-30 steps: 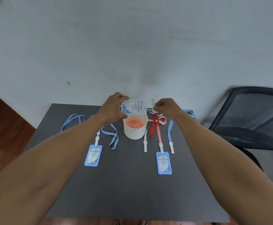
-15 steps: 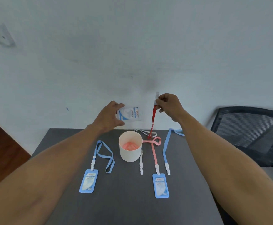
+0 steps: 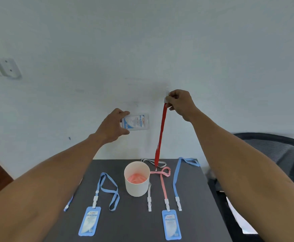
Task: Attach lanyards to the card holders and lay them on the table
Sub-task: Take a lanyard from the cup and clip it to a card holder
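One head-worn wide-angle camera looked forward and down from above the dark table (image 3: 186, 222), facing a near pale wall (image 3: 142, 41).

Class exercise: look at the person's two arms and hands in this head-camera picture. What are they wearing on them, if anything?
Nothing shows on either. Both forearms are bare right up to the picture's edge: no sleeves in view. The left hand and right hand are gloveless, and no watch, bracelet or ring can be seen on the wrists or fingers.

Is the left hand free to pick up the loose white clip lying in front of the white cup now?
Probably not yet. The left hand grips a clear card holder, held high above the table. The path to the white clip beside the white cup looks open, but the fingers are occupied.
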A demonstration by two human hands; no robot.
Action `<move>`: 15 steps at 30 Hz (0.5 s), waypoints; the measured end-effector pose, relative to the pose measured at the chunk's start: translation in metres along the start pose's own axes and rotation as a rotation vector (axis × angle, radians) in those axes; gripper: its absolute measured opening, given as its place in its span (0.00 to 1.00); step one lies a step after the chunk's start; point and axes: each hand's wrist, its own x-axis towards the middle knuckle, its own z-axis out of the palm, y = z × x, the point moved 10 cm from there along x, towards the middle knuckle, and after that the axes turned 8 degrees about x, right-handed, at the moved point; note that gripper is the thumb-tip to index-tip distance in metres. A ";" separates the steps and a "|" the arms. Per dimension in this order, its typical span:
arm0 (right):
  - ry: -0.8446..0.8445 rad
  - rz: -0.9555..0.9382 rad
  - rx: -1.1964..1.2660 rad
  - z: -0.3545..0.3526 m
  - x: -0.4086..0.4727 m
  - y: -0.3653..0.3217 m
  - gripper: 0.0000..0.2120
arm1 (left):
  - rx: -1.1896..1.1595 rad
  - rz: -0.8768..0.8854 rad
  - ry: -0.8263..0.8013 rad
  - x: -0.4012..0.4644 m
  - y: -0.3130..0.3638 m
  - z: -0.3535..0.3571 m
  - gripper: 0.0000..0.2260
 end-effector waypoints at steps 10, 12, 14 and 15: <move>0.004 -0.075 -0.011 0.001 0.006 -0.039 0.05 | 0.028 0.000 0.046 0.006 -0.010 -0.038 0.37; -0.005 -0.086 -0.007 0.006 0.007 -0.044 0.06 | 0.041 -0.005 0.065 0.004 -0.015 -0.046 0.37; -0.015 -0.096 -0.007 0.012 0.006 -0.050 0.06 | 0.060 -0.008 0.084 0.000 -0.020 -0.053 0.37; -0.020 -0.100 -0.004 0.015 0.006 -0.053 0.05 | 0.069 -0.014 0.090 -0.003 -0.023 -0.055 0.36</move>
